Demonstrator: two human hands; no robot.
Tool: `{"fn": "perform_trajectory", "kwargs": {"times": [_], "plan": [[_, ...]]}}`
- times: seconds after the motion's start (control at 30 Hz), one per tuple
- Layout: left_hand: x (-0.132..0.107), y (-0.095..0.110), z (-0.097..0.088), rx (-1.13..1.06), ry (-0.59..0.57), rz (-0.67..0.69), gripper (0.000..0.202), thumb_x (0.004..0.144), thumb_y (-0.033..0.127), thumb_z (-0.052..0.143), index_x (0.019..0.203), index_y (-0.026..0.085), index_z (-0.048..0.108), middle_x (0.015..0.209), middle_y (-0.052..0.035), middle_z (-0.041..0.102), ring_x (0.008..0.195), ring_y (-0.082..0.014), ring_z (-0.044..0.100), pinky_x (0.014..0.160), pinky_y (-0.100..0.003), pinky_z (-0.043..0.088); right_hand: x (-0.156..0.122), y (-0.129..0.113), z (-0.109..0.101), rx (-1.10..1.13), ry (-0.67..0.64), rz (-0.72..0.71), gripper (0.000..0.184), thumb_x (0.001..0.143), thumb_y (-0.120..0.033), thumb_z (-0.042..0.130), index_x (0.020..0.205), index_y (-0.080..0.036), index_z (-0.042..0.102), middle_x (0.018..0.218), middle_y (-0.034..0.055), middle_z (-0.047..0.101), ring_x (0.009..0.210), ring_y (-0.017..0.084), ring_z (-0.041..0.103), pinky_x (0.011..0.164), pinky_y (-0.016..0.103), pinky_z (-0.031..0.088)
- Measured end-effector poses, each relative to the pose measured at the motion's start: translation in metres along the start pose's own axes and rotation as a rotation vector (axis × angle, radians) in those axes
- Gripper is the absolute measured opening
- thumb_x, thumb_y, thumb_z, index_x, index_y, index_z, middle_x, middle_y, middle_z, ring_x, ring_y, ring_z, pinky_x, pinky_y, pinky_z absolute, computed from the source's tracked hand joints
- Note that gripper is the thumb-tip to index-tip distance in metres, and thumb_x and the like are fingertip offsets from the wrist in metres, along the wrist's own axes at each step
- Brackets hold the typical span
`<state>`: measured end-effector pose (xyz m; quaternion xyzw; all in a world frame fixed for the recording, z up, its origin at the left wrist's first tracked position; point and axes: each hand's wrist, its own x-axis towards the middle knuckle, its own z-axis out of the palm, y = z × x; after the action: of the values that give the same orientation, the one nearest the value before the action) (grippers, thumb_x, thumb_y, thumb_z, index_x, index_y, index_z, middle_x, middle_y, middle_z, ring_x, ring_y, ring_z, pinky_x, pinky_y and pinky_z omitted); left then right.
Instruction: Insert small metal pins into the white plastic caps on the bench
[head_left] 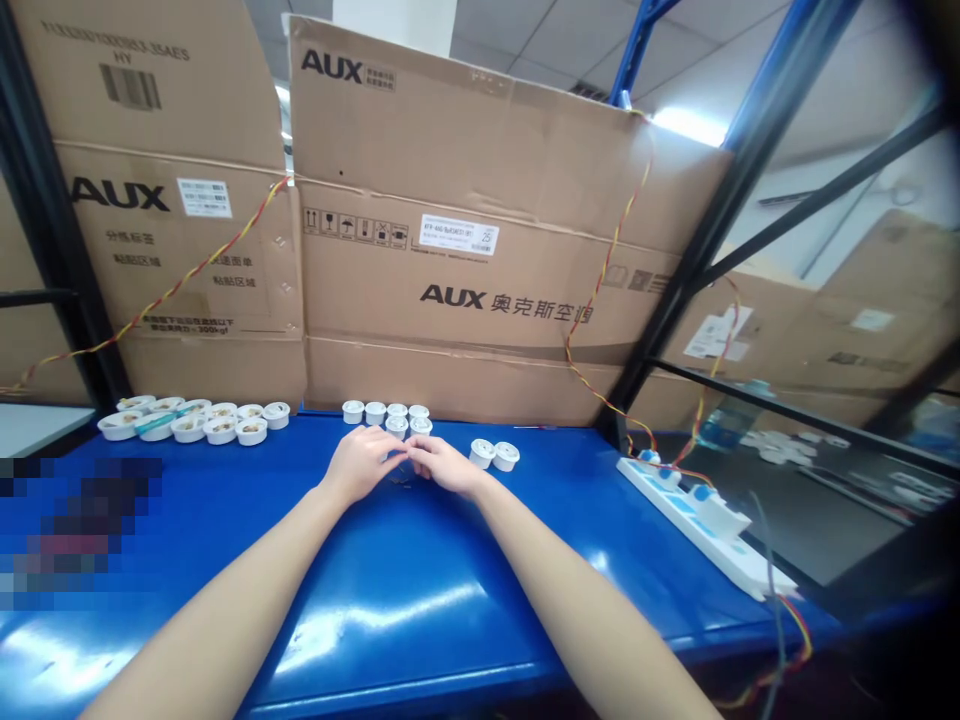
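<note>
At the middle of the blue workbench, the left hand and right hand meet at the fingertips, but I cannot tell if they grasp something. Lidded white cups stand just ahead, two more lidded cups stand right of the hands, and open cups with brown filling remain at left.

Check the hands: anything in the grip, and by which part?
Cannot be told. The left hand and right hand meet at the fingertips above the blue table; no held thing clearly shows, and the fingers would hide anything small.
</note>
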<state>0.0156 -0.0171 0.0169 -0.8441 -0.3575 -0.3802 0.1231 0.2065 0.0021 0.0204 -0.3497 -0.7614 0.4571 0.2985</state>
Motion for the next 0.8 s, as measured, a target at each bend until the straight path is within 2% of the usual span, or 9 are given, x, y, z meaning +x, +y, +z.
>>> {"fn": "perform_trajectory", "kwargs": {"times": [0.17, 0.4, 0.57, 0.67, 0.73, 0.8], "plan": [[-0.001, 0.001, 0.001, 0.000, 0.062, -0.027, 0.020, 0.090, 0.034, 0.055, 0.082, 0.023, 0.071, 0.077, -0.0010, 0.071, 0.073, -0.0163, 0.062, 0.069, -0.029, 0.043, 0.003, 0.003, 0.001, 0.110, 0.052, 0.023, 0.029, 0.084, -0.046, 0.055, 0.082, -0.017, 0.057, 0.064, -0.0024, 0.051, 0.056, 0.010, 0.046, 0.053, 0.023, 0.034], [-0.002, 0.000, 0.002, -0.029, -0.018, -0.108, 0.026, 0.091, 0.038, 0.051, 0.084, 0.024, 0.071, 0.081, -0.0032, 0.071, 0.078, -0.0177, 0.062, 0.074, -0.031, 0.044, 0.002, -0.001, 0.001, 0.146, 0.062, 0.010, 0.028, 0.082, -0.045, 0.059, 0.080, -0.017, 0.057, 0.061, -0.0032, 0.051, 0.054, 0.009, 0.046, 0.052, 0.022, 0.035], [-0.001, 0.001, 0.000, -0.071, -0.024, -0.121, 0.023, 0.090, 0.036, 0.052, 0.084, 0.024, 0.070, 0.082, -0.0031, 0.070, 0.082, -0.0192, 0.061, 0.080, -0.034, 0.045, 0.002, -0.002, 0.001, 0.099, 0.077, 0.007, 0.029, 0.083, -0.046, 0.057, 0.079, -0.017, 0.057, 0.061, -0.0033, 0.050, 0.054, 0.009, 0.045, 0.053, 0.021, 0.036], [-0.001, -0.001, 0.000, -0.085, -0.011, -0.150, 0.019, 0.084, 0.034, 0.061, 0.099, 0.024, 0.066, 0.102, -0.0047, 0.068, 0.101, -0.0231, 0.058, 0.090, -0.037, 0.044, 0.002, 0.001, 0.001, 0.023, 0.118, 0.005, 0.028, 0.085, -0.045, 0.053, 0.082, -0.017, 0.056, 0.061, -0.0039, 0.049, 0.054, 0.009, 0.044, 0.053, 0.022, 0.035], [-0.004, -0.005, 0.002, -0.065, -0.004, -0.255, 0.041, 0.076, 0.035, 0.068, 0.115, 0.025, 0.059, 0.119, -0.0068, 0.061, 0.113, -0.0269, 0.053, 0.095, -0.040, 0.042, 0.003, 0.004, 0.000, -0.095, 0.183, -0.020, 0.026, 0.087, -0.042, 0.050, 0.083, -0.017, 0.056, 0.063, -0.0034, 0.051, 0.057, 0.010, 0.046, 0.055, 0.022, 0.036], [-0.008, -0.012, 0.006, -0.045, -0.036, -0.408, 0.056, 0.072, 0.038, 0.070, 0.124, 0.024, 0.051, 0.126, -0.0093, 0.057, 0.116, -0.0304, 0.051, 0.093, -0.044, 0.043, 0.003, 0.007, 0.000, -0.267, 0.263, -0.059, 0.023, 0.088, -0.038, 0.049, 0.081, -0.017, 0.056, 0.068, -0.0019, 0.055, 0.062, 0.012, 0.049, 0.061, 0.023, 0.038]]}}
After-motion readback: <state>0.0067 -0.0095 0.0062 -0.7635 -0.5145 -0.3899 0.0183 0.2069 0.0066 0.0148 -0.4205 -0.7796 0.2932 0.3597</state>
